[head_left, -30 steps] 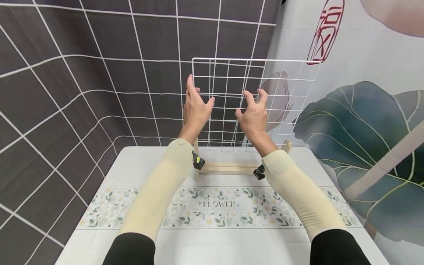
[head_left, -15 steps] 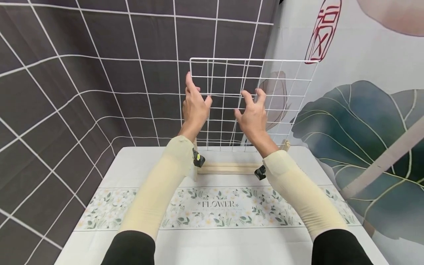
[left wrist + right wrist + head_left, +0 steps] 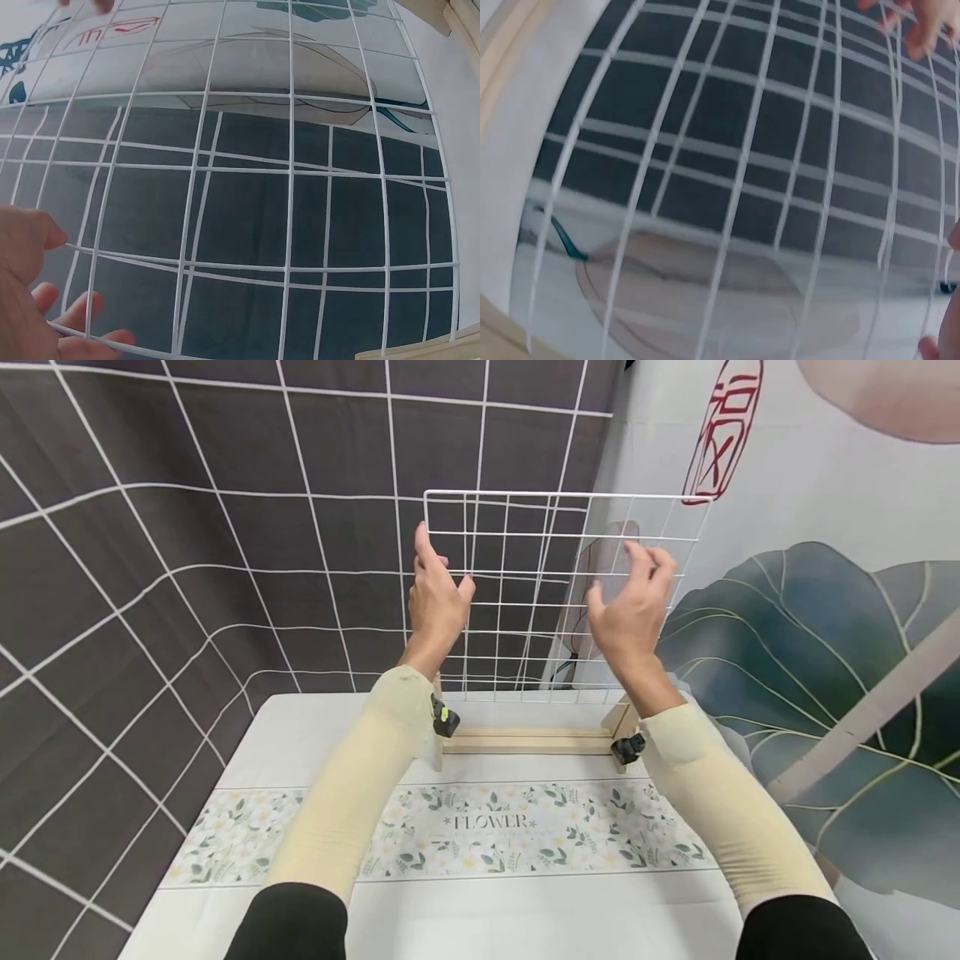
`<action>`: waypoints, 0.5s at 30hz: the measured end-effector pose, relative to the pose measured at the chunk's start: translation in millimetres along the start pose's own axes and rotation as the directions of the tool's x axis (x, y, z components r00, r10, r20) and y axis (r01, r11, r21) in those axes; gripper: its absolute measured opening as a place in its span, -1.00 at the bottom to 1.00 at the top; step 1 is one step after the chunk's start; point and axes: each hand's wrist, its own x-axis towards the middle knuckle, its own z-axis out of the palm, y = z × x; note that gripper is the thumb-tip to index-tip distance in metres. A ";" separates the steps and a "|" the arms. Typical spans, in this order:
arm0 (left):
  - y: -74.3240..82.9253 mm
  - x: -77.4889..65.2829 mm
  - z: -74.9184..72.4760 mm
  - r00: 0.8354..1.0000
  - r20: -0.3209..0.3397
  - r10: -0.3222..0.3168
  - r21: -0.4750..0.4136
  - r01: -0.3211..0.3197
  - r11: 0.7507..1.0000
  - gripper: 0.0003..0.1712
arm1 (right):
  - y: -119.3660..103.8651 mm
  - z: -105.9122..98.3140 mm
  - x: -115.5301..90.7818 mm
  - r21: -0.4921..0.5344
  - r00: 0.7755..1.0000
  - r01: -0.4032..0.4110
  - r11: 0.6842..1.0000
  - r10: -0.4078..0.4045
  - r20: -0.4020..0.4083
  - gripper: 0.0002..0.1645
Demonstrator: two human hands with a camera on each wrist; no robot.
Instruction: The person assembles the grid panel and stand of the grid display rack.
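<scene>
A white wire grid panel (image 3: 525, 573) stands upright in a light wooden stand (image 3: 528, 743) toward the back of the table. My left hand (image 3: 437, 606) holds the panel's left edge, with the thumb in front and fingers around the edge wire; the left wrist view shows these fingertips (image 3: 86, 309) at that wire. Before the right part of the panel is my right hand (image 3: 633, 606), its fingers bent and spread apart, overlapping the wires near the right edge. In the right wrist view the grid is blurred and only part of this hand (image 3: 951, 319) shows.
The white table (image 3: 540, 910) carries a floral band printed "FLOWER". A dark cloth with white grid lines (image 3: 345, 452) hangs behind and to the left. At the right hangs a white cloth with large leaf prints (image 3: 810, 635). Black cameras (image 3: 627, 748) sit on both wrists.
My right hand has moved right along the panel, from its middle toward its right edge, uncovering the stand's right upright. My left hand stays at the left edge. The view has shifted slightly.
</scene>
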 end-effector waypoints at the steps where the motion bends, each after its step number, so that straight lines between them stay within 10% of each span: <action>1: -0.3 0.1 0.0 1.000 0.001 0.004 -0.004 -0.004 1.000 0.10 | 3.8 -4.7 3.2 -0.017 0.999 -0.035 0.999 0.035 -0.003 -0.33; 15: -1.4 -0.7 -0.1 1.000 0.004 0.013 -0.017 -0.012 1.000 0.09 | 29.9 -42.1 32.6 -0.150 0.875 -0.397 0.905 0.423 0.235 0.28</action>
